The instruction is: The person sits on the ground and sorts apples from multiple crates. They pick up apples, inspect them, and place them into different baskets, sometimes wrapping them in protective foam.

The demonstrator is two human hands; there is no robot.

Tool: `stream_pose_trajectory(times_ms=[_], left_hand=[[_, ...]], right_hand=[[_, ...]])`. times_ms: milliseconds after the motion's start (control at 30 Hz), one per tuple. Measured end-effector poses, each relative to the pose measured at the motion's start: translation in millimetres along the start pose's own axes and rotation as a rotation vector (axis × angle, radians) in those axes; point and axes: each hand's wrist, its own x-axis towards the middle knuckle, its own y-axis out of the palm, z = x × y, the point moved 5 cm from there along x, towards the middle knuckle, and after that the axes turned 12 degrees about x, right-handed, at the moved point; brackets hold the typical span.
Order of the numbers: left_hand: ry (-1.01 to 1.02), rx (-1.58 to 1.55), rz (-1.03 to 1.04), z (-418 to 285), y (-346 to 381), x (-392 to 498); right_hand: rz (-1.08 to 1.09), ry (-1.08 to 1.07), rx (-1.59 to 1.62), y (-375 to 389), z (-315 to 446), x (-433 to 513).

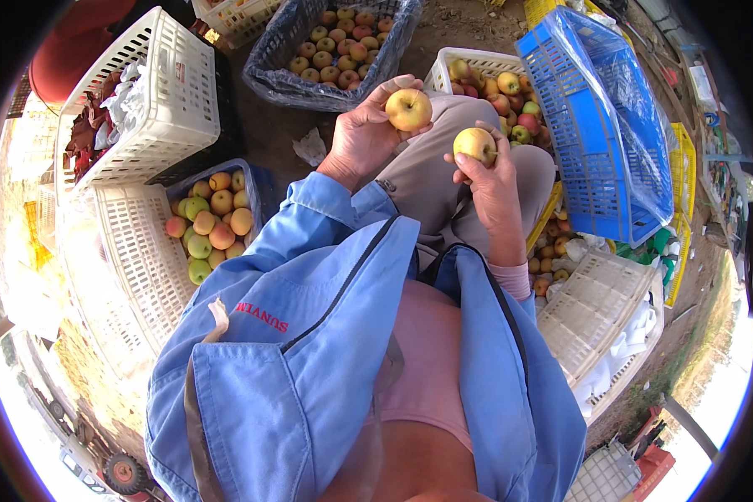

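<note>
My left hand (367,135) holds a yellow apple (409,110), its hollow end turned up, above my knee. In my right hand (496,179) is a second yellow apple (474,147) with its stem pointing to the right, gripped between thumb and fingers. The two apples are apart. Past my hands, a dark crate lined with plastic film (270,81) holds rows of apples (345,47). A white crate (436,75) full of red and yellow apples (508,85) stands beyond my right knee. At my left is a lined blue crate (256,179) with green and reddish apples (210,216).
White plastic crates (188,94) stand at the left, one holding crumpled wrappings. A tilted blue crate with clear film (577,132) leans at the right, near yellow crates (683,188). A translucent crate (596,307) lies lower right, beside more apples (547,252).
</note>
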Motion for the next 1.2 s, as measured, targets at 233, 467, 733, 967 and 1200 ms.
stream_pose_trajectory(times_ms=[233, 467, 733, 967, 1200], left_hand=[[0.091, 0.012, -0.114, 7, -10, -6], [0.111, -0.064, -0.203, 5, -25, -15], [0.088, -0.294, -0.22, 7, -48, -16], [0.06, -0.173, -0.473, 3, -108, -12], [-0.025, 0.0, -0.415, -49, -183, 62]], right_hand=[[0.172, -0.045, -0.234, 26, -35, 10], [0.182, -0.24, -0.491, 39, -56, 21], [0.242, -0.413, -0.81, 70, -68, 34], [0.285, -0.138, -0.554, 74, -68, 36], [-0.031, -0.244, -0.333, 7, 9, 56]])
